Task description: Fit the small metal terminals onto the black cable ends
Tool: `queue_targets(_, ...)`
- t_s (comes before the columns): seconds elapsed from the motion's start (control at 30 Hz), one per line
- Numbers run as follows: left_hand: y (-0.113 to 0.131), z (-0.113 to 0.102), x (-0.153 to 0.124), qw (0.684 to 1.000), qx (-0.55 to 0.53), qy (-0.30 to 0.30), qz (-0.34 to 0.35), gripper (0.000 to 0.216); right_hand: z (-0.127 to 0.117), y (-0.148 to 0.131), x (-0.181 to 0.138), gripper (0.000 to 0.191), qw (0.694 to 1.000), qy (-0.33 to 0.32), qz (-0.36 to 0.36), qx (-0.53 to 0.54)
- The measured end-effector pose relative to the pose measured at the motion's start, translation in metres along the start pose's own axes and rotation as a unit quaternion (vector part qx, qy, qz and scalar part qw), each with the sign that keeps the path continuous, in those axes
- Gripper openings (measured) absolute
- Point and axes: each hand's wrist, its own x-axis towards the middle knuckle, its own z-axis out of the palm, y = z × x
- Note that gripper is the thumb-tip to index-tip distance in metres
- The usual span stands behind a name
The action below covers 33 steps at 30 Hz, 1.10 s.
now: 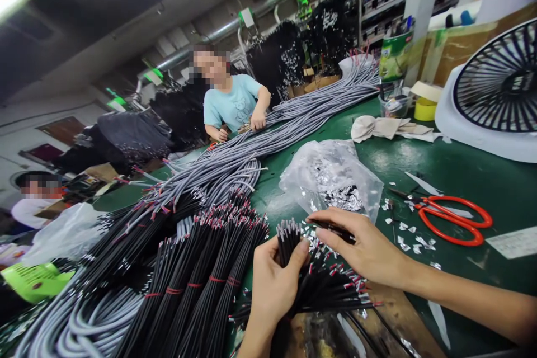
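Observation:
My left hand [274,285] is closed around a bundle of black cables [288,239], its silvery ends pointing up. Just to the right, my right hand [364,243] has its thumb and fingers bent around a dark, slim object [338,229], mostly hidden by the fingers. The fingertips are close to the cable ends; whether they touch cannot be made out. Below both hands lies a loose pile of black cables [323,291] with red and white wire ends. Small silver foil scraps [405,227] are scattered to the right.
Banded black cable bundles [197,285] and long grey cables [289,126] cover the left and back. A plastic bag with foil [327,173], red-handled scissors [455,218], a cloth [386,127] and a fan [503,89] occupy the right. A co-worker [232,100] sits across the green table [377,159].

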Motion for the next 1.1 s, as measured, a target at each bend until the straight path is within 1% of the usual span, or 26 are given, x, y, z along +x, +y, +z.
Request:
queue_targets(0.17, 0.003, 0.000, -0.001, 1.000, 0.010, 0.016, 0.022, 0.021, 0.000, -0.001, 0.000, 0.023, 0.999, -0.032, -0.022, -0.005)
queue_targets(0.3, 0.005, 0.001, -0.002, 0.999, 0.007, 0.020, 0.028, 0.018, -0.001, -0.001, 0.000, 0.023, 0.998, -0.057, -0.022, -0.005)
queue_targets(0.43, 0.004, 0.001, -0.002, 0.999, 0.008, 0.019, 0.034, 0.018, -0.001, -0.001, 0.000, 0.023, 0.998, -0.065, -0.022, -0.005)
queue_targets(0.5, 0.001, 0.000, -0.002, 0.999, 0.011, 0.006, 0.031, 0.021, 0.000, -0.002, -0.001, 0.023, 0.998, -0.064, -0.021, -0.009)
queue_targets(0.57, -0.004, -0.002, -0.001, 1.000, -0.017, 0.006, 0.003, 0.024, 0.000, -0.002, -0.001, 0.023, 0.998, -0.065, -0.020, -0.013)
queue_targets(0.67, -0.010, -0.003, 0.000, 0.989, -0.129, 0.021, -0.068, 0.026, 0.001, -0.003, -0.002, 0.022, 0.997, -0.071, -0.026, -0.012)
queue_targets(0.73, -0.013, -0.004, 0.001, 0.975, -0.199, -0.015, -0.103, 0.028, 0.001, -0.003, -0.002, 0.022, 0.997, -0.070, -0.030, -0.003)
queue_targets(0.8, -0.015, -0.005, 0.001, 0.964, -0.228, -0.064, -0.118, 0.027, 0.002, -0.002, -0.002, 0.021, 0.998, -0.058, -0.023, 0.011)
queue_targets(0.87, -0.015, -0.006, 0.001, 0.964, -0.223, -0.073, -0.125, 0.027, 0.002, -0.002, -0.003, 0.020, 0.999, -0.030, 0.000, 0.027)
queue_targets(0.93, -0.015, -0.005, 0.000, 0.969, -0.204, -0.048, -0.129, 0.029, 0.003, -0.002, -0.003, 0.022, 0.999, -0.008, 0.023, 0.045)
queue_targets(1.0, -0.014, -0.003, -0.002, 0.976, -0.180, -0.015, -0.121, 0.031, 0.004, -0.003, -0.003, 0.022, 0.998, -0.007, 0.029, 0.061)
queue_targets(1.03, -0.013, -0.003, -0.002, 0.980, -0.164, -0.013, -0.111, 0.031, 0.004, -0.004, -0.003, 0.020, 0.997, -0.010, 0.025, 0.066)
queue_targets(1.1, -0.010, -0.002, -0.001, 0.987, -0.128, -0.040, -0.085, 0.028, 0.004, -0.005, -0.003, 0.018, 0.997, -0.008, 0.015, 0.069)
